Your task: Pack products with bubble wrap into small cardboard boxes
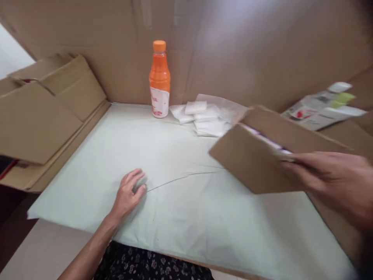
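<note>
My left hand (127, 193) lies on the pale green cloth (186, 217), its fingers apart and nothing in them. A thin dark line (175, 179), a thread or a crease, runs from near its thumb toward the right. At the right, my right hand (335, 177) is blurred at the opening of a cardboard box (259, 167). Its fingers are pinched together by the box's edge, where something whitish shows; I cannot make out what it is. White and purple things (265, 140) peek out along the box's opening.
An orange bottle (159, 79) stands upright at the back. Several white packets (208, 118) lie beside it. Another cardboard box (43, 116) with raised flaps sits at the left. White and green containers (323, 105) lean at the far right. A cardboard wall (116, 42) closes the back.
</note>
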`<state>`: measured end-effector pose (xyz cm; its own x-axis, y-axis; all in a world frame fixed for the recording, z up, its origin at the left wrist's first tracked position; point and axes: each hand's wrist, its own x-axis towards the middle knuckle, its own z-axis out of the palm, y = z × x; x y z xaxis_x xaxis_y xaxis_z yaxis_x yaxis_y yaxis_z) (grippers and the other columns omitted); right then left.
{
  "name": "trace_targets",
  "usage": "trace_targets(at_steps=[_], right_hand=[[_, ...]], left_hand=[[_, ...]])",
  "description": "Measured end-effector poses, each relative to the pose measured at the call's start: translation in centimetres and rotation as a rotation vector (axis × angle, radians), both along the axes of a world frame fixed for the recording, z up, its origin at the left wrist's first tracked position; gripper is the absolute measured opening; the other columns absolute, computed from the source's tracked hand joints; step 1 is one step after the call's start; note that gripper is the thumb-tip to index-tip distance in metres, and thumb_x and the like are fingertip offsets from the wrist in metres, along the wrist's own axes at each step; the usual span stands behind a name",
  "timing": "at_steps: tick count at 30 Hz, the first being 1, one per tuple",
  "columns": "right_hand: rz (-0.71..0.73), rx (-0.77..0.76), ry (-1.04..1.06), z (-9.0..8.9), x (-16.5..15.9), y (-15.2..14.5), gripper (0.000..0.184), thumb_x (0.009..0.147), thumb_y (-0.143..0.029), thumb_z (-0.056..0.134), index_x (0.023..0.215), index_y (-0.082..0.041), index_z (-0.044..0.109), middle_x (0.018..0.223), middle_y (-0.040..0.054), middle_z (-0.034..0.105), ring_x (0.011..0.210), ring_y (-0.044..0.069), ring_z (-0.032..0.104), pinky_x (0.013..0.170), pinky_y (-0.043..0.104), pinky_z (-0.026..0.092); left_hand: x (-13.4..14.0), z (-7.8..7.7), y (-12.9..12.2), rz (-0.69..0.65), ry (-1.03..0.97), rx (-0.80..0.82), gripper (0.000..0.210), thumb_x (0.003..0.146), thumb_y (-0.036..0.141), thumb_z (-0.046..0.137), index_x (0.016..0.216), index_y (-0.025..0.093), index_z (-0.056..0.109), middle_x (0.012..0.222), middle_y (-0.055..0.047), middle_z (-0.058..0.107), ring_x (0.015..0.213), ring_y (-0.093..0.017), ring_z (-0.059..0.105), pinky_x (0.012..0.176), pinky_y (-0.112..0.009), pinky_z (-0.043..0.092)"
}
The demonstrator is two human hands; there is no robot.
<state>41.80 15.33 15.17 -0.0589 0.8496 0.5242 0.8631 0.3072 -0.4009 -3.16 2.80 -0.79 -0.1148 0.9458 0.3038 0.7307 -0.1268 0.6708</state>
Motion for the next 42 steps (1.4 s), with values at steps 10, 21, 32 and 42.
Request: trace_targets(at_steps=[10, 21, 32, 42], right_hand=[[-0.148, 0.035, 0.588, -4.8, -5.5, -6.8, 0.019, 0.089, -0.05, 0.069, 0.098, -0.037, 0.079, 0.118, 0.0064, 0.076, 0.117, 0.029, 0.069, 0.109, 0.054, 0.05], [0.246, -0.446, 1.111, -12.0, -9.6, -5.0, 0.067, 0.097, -0.077, 0.026, 0.12, -0.033, 0.071, 0.133, 0.0074, 0.071, 0.123, 0.028, 0.066, 0.095, 0.048, 0.058], [0.316, -0.373, 0.597, -9.1, -12.0, 9.2, 0.046, 0.094, -0.058, 0.055, 0.112, -0.02, 0.076, 0.118, 0.0089, 0.076, 0.114, 0.027, 0.068, 0.105, 0.045, 0.051], [-0.072, -0.221, 0.342, -7.8, -15.6, 26.1, 0.012, 0.083, -0.025, 0.062, 0.089, -0.017, 0.069, 0.111, 0.0118, 0.073, 0.108, 0.026, 0.065, 0.101, 0.047, 0.049]], left_hand=[[2.1, 2.3, 0.3, -0.095, -0.275, -0.163, 0.073, 0.086, 0.049, 0.071, 0.15, 0.024, 0.046, 0.149, -0.016, 0.056, 0.132, -0.031, 0.061, 0.11, -0.049, 0.052], [5.1, 2.5, 6.1, 0.024, -0.362, -0.137, 0.051, 0.076, 0.051, 0.071, 0.113, 0.017, 0.06, 0.1, -0.009, 0.069, 0.099, -0.028, 0.068, 0.088, -0.042, 0.057], [0.8, 1.2, 10.7, 0.306, -0.513, -0.01, 0.047, 0.068, 0.043, 0.075, 0.105, 0.02, 0.056, 0.091, -0.003, 0.064, 0.09, -0.022, 0.065, 0.081, -0.033, 0.054], [0.4, 0.2, 10.6, 0.323, -0.515, -0.069, 0.047, 0.068, 0.045, 0.076, 0.103, 0.02, 0.058, 0.089, -0.006, 0.066, 0.093, -0.027, 0.068, 0.087, -0.041, 0.058]])
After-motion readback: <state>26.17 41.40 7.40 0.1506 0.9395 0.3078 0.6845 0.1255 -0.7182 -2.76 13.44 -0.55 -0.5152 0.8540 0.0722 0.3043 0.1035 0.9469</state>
